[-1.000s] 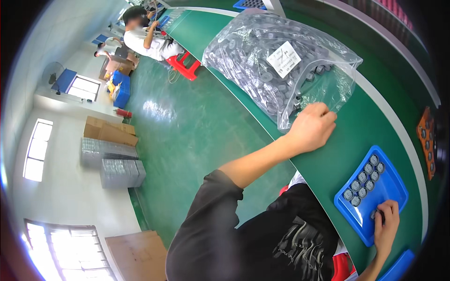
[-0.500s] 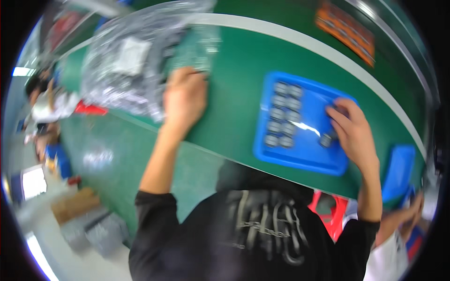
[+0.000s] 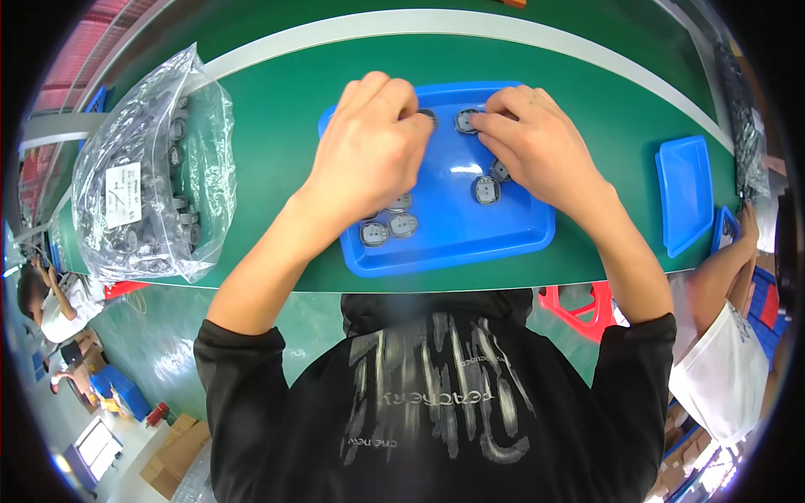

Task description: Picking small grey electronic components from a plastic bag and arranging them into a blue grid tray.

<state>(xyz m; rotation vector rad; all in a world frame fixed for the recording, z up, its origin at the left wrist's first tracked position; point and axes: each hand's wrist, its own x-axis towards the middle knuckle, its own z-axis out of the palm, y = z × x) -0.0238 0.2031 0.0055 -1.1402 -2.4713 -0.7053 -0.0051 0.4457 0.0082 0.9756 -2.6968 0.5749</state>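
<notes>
A blue tray [image 3: 511, 230] lies on the green table [image 3: 277, 126] straight in front of me, with several small round grey parts [image 3: 485, 189] in it. My left hand [image 3: 369, 147] rests over the tray's left half, fingers curled at a grey part near the far edge. My right hand [image 3: 537, 142] is over the right half, its fingertips pinching a round grey part [image 3: 466, 121] at the far edge. More grey parts [image 3: 387, 228] lie near the tray's front left corner.
A clear plastic bag [image 3: 142, 184] full of grey parts lies on the table's left. A second blue tray [image 3: 686, 193] sits to the right, where another person's arm [image 3: 729, 277] reaches in. A red stool [image 3: 574, 303] stands below the table edge.
The view has swung from the floor and bag to the tray. My left hand left the bag and came to the tray beside my right hand.
</notes>
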